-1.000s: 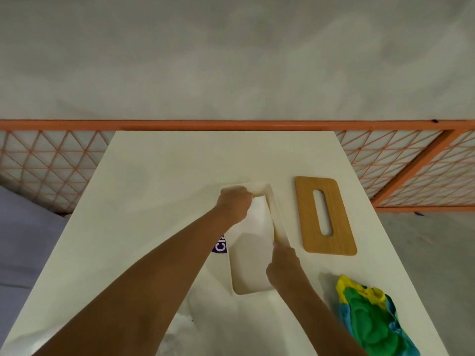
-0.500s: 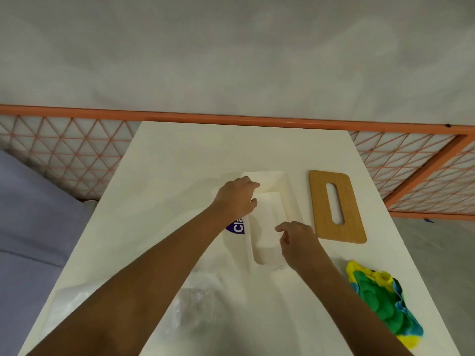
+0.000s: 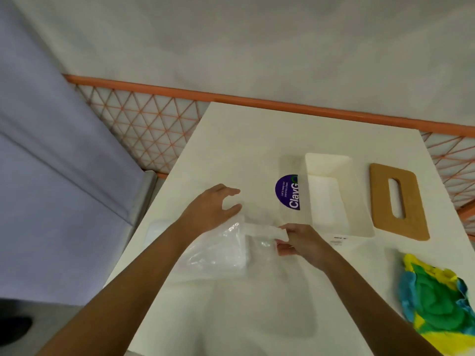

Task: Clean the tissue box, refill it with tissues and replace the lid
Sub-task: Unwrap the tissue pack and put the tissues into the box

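The white tissue box [image 3: 334, 173] stands open on the white table [image 3: 257, 140], with white tissues [image 3: 325, 201] inside it. Its wooden lid [image 3: 383, 201], with an oblong slot, lies flat to the right of the box. A clear plastic tissue pack [image 3: 221, 250] lies on the table in front of the box, to its left. My right hand [image 3: 300, 240] pinches a white strip of tissue at the pack's right end. My left hand [image 3: 213, 209] hovers over the pack's far edge, fingers loosely spread, holding nothing.
A white packet with a purple label [image 3: 289, 192] lies against the box's left side. A yellow, green and blue cloth [image 3: 434, 307] is bunched at the table's right front. An orange mesh fence [image 3: 144, 129] runs behind the table; a lilac surface [image 3: 51, 176] is at left.
Both hands have left the tissue box and come back toward me to the plastic pack. My right hand now pinches tissue there. The view has swung left.
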Action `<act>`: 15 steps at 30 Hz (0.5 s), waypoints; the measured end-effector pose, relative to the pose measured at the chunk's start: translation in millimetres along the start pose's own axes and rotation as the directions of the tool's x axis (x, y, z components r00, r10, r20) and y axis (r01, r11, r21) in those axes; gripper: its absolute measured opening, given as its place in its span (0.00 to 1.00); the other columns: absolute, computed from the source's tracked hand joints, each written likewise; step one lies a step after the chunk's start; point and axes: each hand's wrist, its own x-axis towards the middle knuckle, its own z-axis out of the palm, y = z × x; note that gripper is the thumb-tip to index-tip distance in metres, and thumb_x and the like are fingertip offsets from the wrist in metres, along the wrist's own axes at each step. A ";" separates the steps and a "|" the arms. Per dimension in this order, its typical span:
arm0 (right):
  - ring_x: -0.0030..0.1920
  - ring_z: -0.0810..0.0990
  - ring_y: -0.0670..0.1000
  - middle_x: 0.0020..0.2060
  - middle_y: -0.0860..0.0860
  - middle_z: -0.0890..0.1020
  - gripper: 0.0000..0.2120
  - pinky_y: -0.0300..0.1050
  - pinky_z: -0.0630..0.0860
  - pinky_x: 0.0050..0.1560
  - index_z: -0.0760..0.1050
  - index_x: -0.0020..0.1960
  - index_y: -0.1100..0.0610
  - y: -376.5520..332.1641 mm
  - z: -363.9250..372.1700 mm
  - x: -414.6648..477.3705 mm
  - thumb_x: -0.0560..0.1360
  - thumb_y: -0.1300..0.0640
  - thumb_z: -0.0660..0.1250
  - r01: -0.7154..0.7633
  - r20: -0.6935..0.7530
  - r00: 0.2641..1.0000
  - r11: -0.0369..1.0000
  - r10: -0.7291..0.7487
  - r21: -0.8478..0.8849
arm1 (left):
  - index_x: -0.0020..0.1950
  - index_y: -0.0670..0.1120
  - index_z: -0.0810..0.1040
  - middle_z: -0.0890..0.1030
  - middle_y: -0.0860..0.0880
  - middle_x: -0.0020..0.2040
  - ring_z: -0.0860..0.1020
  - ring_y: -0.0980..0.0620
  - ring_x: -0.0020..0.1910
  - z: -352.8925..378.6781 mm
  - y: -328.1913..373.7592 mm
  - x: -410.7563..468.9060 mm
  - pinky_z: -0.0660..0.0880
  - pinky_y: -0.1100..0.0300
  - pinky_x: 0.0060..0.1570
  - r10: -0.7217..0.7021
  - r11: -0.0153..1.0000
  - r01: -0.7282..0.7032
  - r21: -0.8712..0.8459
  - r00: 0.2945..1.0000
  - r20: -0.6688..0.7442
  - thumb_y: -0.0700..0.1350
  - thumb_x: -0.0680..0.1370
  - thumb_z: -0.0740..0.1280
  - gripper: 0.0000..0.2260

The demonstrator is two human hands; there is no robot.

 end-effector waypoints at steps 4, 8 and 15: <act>0.33 0.78 0.51 0.37 0.55 0.81 0.10 0.38 0.78 0.33 0.77 0.54 0.61 12.8 21.1 3.9 0.74 0.68 0.65 0.034 0.013 0.999 0.998 -0.035 0.048 | 0.73 0.54 0.63 0.67 0.55 0.71 0.64 0.54 0.70 0.7 -26.6 -35.1 0.62 0.57 0.71 -0.052 0.997 0.046 0.059 0.994 0.101 0.64 0.71 0.66 0.33; 0.30 0.75 0.50 0.37 0.55 0.79 0.16 0.39 0.73 0.32 0.75 0.52 0.57 9.6 40.5 1.5 0.72 0.74 0.61 0.119 -0.006 0.993 0.993 -0.119 0.025 | 0.77 0.52 0.50 0.52 0.53 0.77 0.51 0.53 0.76 9.3 -42.1 -58.5 0.46 0.57 0.74 -0.051 0.985 0.019 0.173 0.981 0.186 0.69 0.62 0.70 0.51; 0.23 0.72 0.42 0.29 0.49 0.73 0.14 0.31 0.70 0.32 0.79 0.52 0.60 9.5 68.8 4.3 0.68 0.58 0.75 0.156 -0.166 0.964 0.949 -0.207 -0.275 | 0.77 0.47 0.46 0.51 0.47 0.77 0.49 0.48 0.77 34.0 -60.3 -62.9 0.42 0.53 0.75 0.038 0.932 -0.087 0.353 0.989 0.143 0.70 0.62 0.70 0.55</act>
